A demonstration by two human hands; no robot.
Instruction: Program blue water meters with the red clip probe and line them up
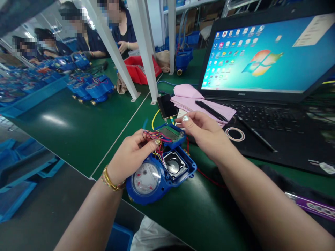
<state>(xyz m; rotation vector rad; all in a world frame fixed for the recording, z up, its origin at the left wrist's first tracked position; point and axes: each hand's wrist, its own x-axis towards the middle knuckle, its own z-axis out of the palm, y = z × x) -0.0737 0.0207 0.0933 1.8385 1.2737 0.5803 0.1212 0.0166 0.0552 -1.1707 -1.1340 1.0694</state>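
Observation:
A blue meter (pixel 146 177) with a round clear dial lies on the green table, its square compartment open and showing a black and white part (pixel 175 165). Above that compartment a small blue-framed display module (pixel 170 134) is tilted up. My left hand (pixel 134 151), with a bracelet at the wrist, pinches a bundle of thin coloured wires (pixel 159 136) at the module's left side. At the module's upper right is my right hand (pixel 200 130), thumb and forefinger pressed close together; whatever lies between those fingertips is too small to make out.
Behind the meter are a phone (pixel 166 106), pink sheets (pixel 192 96) with pens, and an open laptop (pixel 261 101). White posts (pixel 146 52), a red bin (pixel 138 71) and more blue meters (pixel 96 89) stand further back. Several people sit at the upper left.

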